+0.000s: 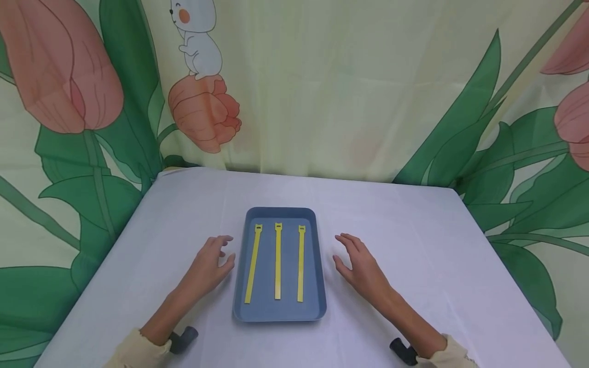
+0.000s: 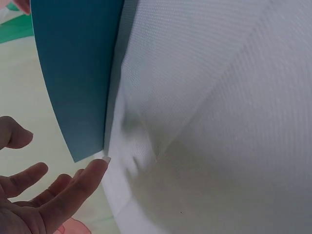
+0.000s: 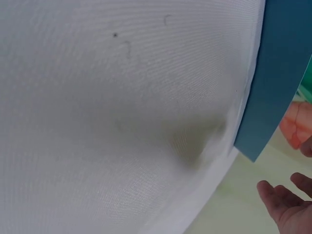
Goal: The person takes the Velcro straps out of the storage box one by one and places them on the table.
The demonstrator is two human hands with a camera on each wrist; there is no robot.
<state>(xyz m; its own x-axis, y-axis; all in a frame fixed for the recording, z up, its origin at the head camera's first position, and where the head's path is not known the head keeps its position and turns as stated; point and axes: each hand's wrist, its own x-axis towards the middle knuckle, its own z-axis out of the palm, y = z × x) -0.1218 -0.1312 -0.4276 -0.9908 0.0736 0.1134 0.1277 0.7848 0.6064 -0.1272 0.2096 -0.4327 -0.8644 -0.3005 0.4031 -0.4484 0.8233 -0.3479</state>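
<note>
A blue-grey tray (image 1: 288, 266) lies on the table in the head view. Three yellow cable ties, flat strips with a slotted head at the far end, lie lengthwise in it: a slightly slanted left one (image 1: 252, 266), a middle one (image 1: 278, 266) and a right one (image 1: 301, 266). My left hand (image 1: 208, 265) hovers off the tray's left side, fingers loosely bent and holding nothing. Off the right side is my right hand (image 1: 361, 267), likewise bare, thumb apart from the fingers. Both wrist views show the tray's outer wall (image 2: 78, 73) beside the fingers; the ties are hidden there.
A white cloth (image 1: 391, 225) covers the table. Behind it hangs a curtain (image 1: 322, 92) printed with tulips and a white animal. A dark camera mount sits at each wrist, the left mount (image 1: 184, 340) and the right mount (image 1: 404, 351).
</note>
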